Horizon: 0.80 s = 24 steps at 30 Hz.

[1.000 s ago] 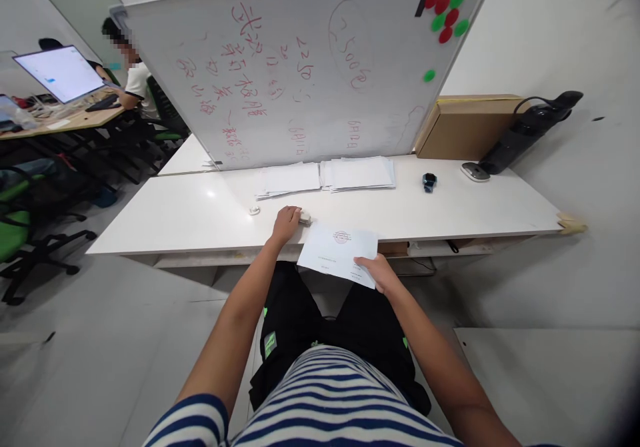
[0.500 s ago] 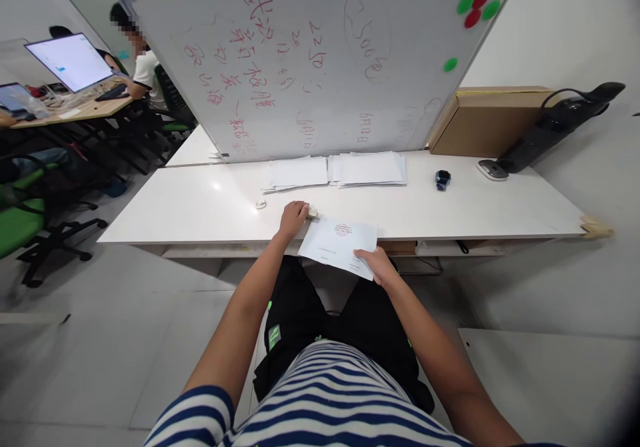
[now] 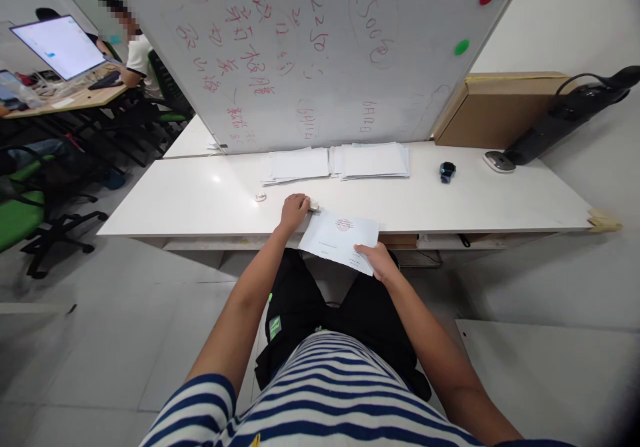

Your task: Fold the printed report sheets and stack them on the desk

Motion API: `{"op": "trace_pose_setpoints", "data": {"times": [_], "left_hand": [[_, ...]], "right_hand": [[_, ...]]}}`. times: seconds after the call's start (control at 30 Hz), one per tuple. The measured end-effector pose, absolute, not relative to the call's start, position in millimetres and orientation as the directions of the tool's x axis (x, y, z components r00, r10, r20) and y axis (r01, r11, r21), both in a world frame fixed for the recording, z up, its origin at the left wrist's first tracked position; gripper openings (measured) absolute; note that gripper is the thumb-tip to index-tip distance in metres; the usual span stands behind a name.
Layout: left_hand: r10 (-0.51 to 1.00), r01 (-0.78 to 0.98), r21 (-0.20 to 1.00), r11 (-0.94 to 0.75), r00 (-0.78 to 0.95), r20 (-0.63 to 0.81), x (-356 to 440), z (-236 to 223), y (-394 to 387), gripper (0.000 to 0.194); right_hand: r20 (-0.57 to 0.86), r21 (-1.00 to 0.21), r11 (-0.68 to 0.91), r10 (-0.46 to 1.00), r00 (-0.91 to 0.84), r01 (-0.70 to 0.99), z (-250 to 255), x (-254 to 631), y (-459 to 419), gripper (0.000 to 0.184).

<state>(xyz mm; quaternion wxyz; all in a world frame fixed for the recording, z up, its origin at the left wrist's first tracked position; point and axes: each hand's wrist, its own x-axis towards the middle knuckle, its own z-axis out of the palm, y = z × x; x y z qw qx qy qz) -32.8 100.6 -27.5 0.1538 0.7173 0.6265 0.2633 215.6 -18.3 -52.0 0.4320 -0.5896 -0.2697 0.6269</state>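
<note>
My left hand (image 3: 295, 211) is closed around a small off-white block-like object (image 3: 313, 205) at the desk's front edge. That object sits against the upper left corner of a white printed sheet (image 3: 334, 239) bearing a round red stamp; its exact kind is too small to make out. With the thumb on top, my right hand (image 3: 379, 260) pinches the sheet's lower right side. The paper reaches out past the desk edge over my lap. Two paper stacks lie behind it, a left stack (image 3: 296, 165) and a right stack (image 3: 373, 161).
On the white desk (image 3: 200, 200) are a small white round item (image 3: 261, 196), a dark watch (image 3: 447, 171) and a computer mouse (image 3: 499, 161). A whiteboard (image 3: 330, 53) stands behind, beside a cardboard box (image 3: 500, 112) and a black bottle (image 3: 565, 117). Another person sits far left.
The camera view has shifted slightly, moving the desk and whiteboard up in the picture. Both hands keep their hold, with the sheet in nearly the same place.
</note>
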Motion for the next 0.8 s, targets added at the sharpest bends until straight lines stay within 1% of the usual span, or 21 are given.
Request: {"op": "trace_pose_setpoints", "data": {"times": [0.07, 0.13, 0.23, 0.3, 0.43, 0.5, 0.57, 0.67, 0.8], "left_hand": [[0.994, 0.794, 0.601, -0.089, 0.031, 0.106, -32, -19, 101, 0.038], [0.997, 0.786, 0.618, -0.010, -0.038, 0.065, -30, -9, 103, 0.044], [0.990, 0.817, 0.576, 0.003, -0.083, 0.114, -24, 6, 112, 0.054], [0.988, 0.843, 0.535, -0.052, -0.033, 0.148, -18, 12, 122, 0.057], [0.977, 0.872, 0.444, -0.205, 0.154, 0.148, -7, 14, 140, 0.057], [0.958, 0.858, 0.427, -0.285, 0.253, 0.131, -2, 10, 146, 0.055], [0.945, 0.847, 0.423, -0.323, 0.313, 0.096, 2, 5, 148, 0.054], [0.957, 0.862, 0.426, -0.275, 0.287, 0.037, 4, -4, 148, 0.053], [0.972, 0.869, 0.443, -0.220, 0.235, 0.022, 4, -12, 148, 0.052]], "right_hand": [[-0.500, -0.853, -0.477, 0.863, 0.068, -0.213, -55, 215, -18, 0.043], [-0.492, -0.861, -0.472, 0.868, 0.071, -0.191, -58, 214, -16, 0.042], [-0.483, -0.869, -0.469, 0.874, 0.059, -0.158, -59, 215, -13, 0.040], [-0.487, -0.868, -0.478, 0.872, 0.047, -0.136, -58, 216, -11, 0.039], [-0.482, -0.872, -0.475, 0.875, 0.047, -0.114, -54, 217, -9, 0.037], [-0.482, -0.873, -0.475, 0.875, 0.043, -0.114, -52, 217, -8, 0.036], [-0.474, -0.876, -0.467, 0.880, 0.034, -0.119, -51, 217, -8, 0.036], [-0.456, -0.884, -0.450, 0.889, 0.023, -0.127, -50, 218, -8, 0.036], [-0.486, -0.870, -0.480, 0.873, 0.036, -0.111, -46, 218, -8, 0.036]]}}
